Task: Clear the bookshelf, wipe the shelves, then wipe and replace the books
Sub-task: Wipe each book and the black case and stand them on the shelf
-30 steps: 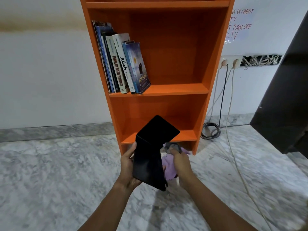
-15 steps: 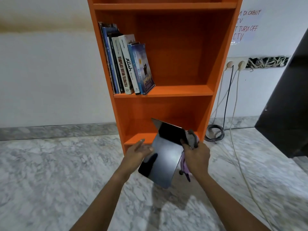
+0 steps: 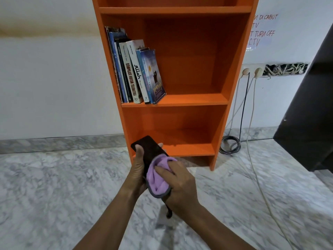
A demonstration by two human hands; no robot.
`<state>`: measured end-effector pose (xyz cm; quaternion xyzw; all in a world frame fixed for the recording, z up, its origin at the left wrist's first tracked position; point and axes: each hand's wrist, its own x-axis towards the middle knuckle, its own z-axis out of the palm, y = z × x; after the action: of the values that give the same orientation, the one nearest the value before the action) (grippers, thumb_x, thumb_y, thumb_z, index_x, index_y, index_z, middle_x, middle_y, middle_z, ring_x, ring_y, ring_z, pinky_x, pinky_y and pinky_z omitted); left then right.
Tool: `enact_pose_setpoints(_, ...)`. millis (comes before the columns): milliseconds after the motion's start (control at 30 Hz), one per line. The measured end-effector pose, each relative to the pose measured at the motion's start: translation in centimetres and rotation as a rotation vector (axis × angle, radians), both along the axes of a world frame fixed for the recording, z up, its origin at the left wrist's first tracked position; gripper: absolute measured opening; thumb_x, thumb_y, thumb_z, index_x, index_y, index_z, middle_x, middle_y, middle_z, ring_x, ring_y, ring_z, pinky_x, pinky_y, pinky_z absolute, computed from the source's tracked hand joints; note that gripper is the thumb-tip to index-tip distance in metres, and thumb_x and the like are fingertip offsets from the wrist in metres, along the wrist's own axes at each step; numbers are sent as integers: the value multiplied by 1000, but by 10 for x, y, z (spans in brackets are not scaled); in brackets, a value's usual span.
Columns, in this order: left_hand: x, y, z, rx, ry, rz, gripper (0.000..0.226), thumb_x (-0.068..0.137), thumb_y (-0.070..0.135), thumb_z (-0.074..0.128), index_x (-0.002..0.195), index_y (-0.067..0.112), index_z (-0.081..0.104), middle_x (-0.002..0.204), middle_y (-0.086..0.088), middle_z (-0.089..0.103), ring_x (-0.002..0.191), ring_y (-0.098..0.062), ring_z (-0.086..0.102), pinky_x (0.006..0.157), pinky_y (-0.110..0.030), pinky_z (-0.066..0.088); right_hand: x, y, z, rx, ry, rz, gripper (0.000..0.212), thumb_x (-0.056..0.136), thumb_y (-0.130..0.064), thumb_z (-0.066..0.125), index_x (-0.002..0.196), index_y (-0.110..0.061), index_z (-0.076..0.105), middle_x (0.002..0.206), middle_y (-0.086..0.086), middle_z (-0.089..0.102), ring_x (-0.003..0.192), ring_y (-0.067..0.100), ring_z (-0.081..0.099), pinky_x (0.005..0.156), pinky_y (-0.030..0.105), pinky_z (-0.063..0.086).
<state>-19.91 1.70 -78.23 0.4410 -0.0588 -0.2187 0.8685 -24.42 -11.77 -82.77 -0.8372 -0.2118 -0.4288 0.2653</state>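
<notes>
The left hand [image 3: 137, 170] curls round a black book [image 3: 150, 147]. The right hand [image 3: 178, 183] pinches a purple cloth [image 3: 156, 179] against the book's cover, so the book-wiping step seems under way. Beyond the grip stands the orange bookshelf [image 3: 180, 100]. Next, probably, this book must be lifted up beside the shelved books [image 3: 137, 73].

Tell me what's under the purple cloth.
The purple cloth, gripped by the right hand, lies on the black book that the left hand holds. The book's lower part is covered.
</notes>
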Motion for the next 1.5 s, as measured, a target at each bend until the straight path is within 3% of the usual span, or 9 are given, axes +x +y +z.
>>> enact_pose_setpoints(133, -8, -6, -10, 65, 43, -16, 27, 84, 44, 60, 90, 18, 63, 74, 4, 73, 57, -2, 71, 53, -20, 57, 0, 6, 31, 278, 380, 391, 57, 95, -22, 56, 148, -42, 47, 159, -7, 40, 149, 8, 33, 121, 23, 27)
enact_pose_setpoints(233, -15, -19, -10, 70, 90, -97, 63, 75, 69, 45, 90, 22, 83, 95, -2, 78, 87, -11, 76, 73, -28, 60, 7, -1, 56, 284, 544, 396, 49, 101, -33, 47, 138, -66, 42, 157, -14, 43, 149, 8, 33, 125, 36, 21)
enact_pose_setpoints(400, -20, -17, -2, -25, 45, -149, 103, 57, 85, 66, 134, 17, 66, 141, -17, 60, 131, -32, 58, 111, -55, 44, 31, -12, 57, 152, 739, 135, 44, 105, -34, 33, 144, -32, 55, 156, 0, 47, 153, 20, 28, 128, 43, 7)
enact_pose_setpoints(567, -15, -14, -6, -39, 88, -98, 107, 74, 84, 55, 152, 12, 43, 152, -23, 46, 142, -41, 43, 118, -62, 29, 35, -21, 46, 303, 681, 1, 31, 106, -30, 39, 98, -37, 68, 95, -13, 65, 86, 8, 59, 81, 23, 42)
enact_pose_setpoints(733, -14, -14, -6, -59, 108, -85, 101, 83, 84, 25, 142, 9, 58, 150, -20, 50, 139, -35, 48, 116, -52, 38, 31, -31, 32, 496, 756, -69, 37, 104, -19, 49, 78, -40, 63, 55, -12, 43, 45, 5, 43, 51, 21, 28)
enact_pose_setpoints(1100, 4, -5, -25, 4, 78, 96, 95, 11, 90, 74, 87, 33, 73, 73, 15, 76, 66, -3, 73, 60, -24, 61, -13, 18, 43, 353, 517, 339, 42, 95, -16, 55, 132, -33, 64, 134, -13, 64, 117, 3, 61, 93, 25, 50)
enact_pose_setpoints(1267, 17, -5, 1, -227, 80, 294, 93, 65, 88, 57, 129, 21, 68, 132, -9, 64, 132, -25, 56, 116, -47, 39, -13, 3, -18, 587, 453, 159, 60, 94, -16, 57, 143, -49, 51, 148, -12, 56, 138, 11, 51, 109, 29, 45)
enact_pose_setpoints(1400, 3, -19, 10, -290, 53, 266, 89, 78, 81, 46, 120, 5, 62, 110, -17, 65, 110, -30, 64, 97, -42, 54, -4, 6, -5, 1079, 670, 140, 36, 106, -8, 49, 131, -28, 64, 127, -8, 70, 119, 3, 63, 104, 31, 51)
enact_pose_setpoints(1500, -4, -25, 3, -213, 51, 325, 90, 83, 82, 38, 117, 2, 65, 111, -23, 64, 106, -37, 66, 92, -47, 57, 19, 8, -1, 1308, 911, -29, 32, 96, -60, 55, 115, -36, 67, 123, 6, 70, 122, 24, 62, 105, 52, 48)
